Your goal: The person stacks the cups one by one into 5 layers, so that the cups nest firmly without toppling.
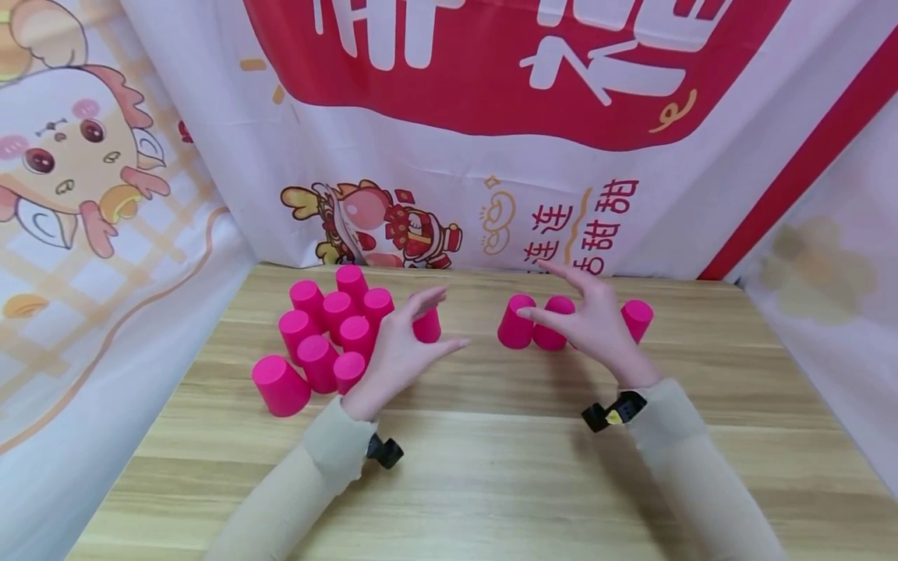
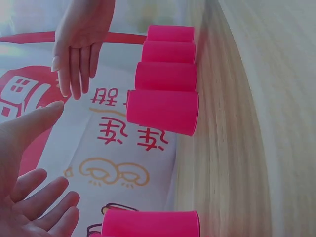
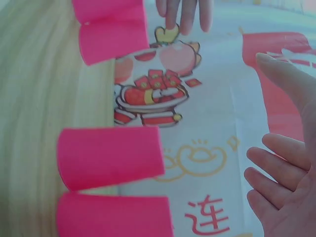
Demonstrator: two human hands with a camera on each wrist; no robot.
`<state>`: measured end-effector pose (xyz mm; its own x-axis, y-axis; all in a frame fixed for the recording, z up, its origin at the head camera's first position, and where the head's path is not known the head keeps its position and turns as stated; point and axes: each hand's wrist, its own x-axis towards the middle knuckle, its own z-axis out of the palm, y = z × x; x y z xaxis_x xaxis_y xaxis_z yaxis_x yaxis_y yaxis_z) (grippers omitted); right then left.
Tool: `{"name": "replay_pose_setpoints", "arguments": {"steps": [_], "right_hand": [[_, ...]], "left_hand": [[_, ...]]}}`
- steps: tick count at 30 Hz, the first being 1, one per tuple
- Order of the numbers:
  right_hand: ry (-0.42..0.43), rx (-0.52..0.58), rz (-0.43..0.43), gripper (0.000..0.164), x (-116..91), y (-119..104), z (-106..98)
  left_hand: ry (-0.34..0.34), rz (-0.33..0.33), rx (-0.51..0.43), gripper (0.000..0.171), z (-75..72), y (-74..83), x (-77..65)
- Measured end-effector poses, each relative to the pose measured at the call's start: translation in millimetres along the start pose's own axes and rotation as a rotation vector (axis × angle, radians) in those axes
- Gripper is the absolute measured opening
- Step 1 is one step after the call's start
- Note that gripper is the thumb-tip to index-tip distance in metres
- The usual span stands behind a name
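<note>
My left hand [image 1: 403, 339] hovers beside a cluster of pink upside-down cups, with thumb and fingers spread and nothing between them. One pink cup [image 1: 427, 326] stands just past that hand, partly hidden by it. Toward the right, my right hand [image 1: 596, 323] is held above a row of pink cups, its thumb apart from its fingers and holding nothing. The row's leftmost cup [image 1: 515, 323] shows near the right thumb, and the row's far-right cup [image 1: 637, 318] is partly covered by the hand. In the left wrist view the row's cups [image 2: 163, 111] stand side by side, clear of both hands.
Several more pink cups [image 1: 317, 362] crowd the left side of the wooden table [image 1: 477, 475], one cup [image 1: 281, 386] standing nearest the front. A printed cloth [image 1: 477, 187] hangs along the back edge, with more cloth at both sides. Each wrist wears a small black camera [image 1: 384, 451].
</note>
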<state>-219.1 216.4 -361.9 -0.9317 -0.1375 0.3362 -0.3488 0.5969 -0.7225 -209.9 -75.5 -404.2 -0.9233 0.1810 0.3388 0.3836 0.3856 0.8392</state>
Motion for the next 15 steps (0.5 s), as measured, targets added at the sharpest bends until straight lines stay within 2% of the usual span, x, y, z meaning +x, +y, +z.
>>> {"name": "replay_pose_setpoints", "arguments": {"steps": [6,11,15], "right_hand": [[-0.018,0.013,-0.017,0.078,-0.6,-5.7,19.8],[-0.056,0.003,-0.059,0.075,1.4,-12.1,39.0],[-0.094,0.012,-0.100,0.075,3.4,-16.9,56.5]], "left_hand": [[0.075,-0.019,0.058,0.079,-14.2,-1.6,-17.1],[0.114,-0.045,0.113,0.081,-19.0,-5.1,-27.1],[0.139,-0.060,0.136,0.080,-20.3,-6.1,-29.8]]}}
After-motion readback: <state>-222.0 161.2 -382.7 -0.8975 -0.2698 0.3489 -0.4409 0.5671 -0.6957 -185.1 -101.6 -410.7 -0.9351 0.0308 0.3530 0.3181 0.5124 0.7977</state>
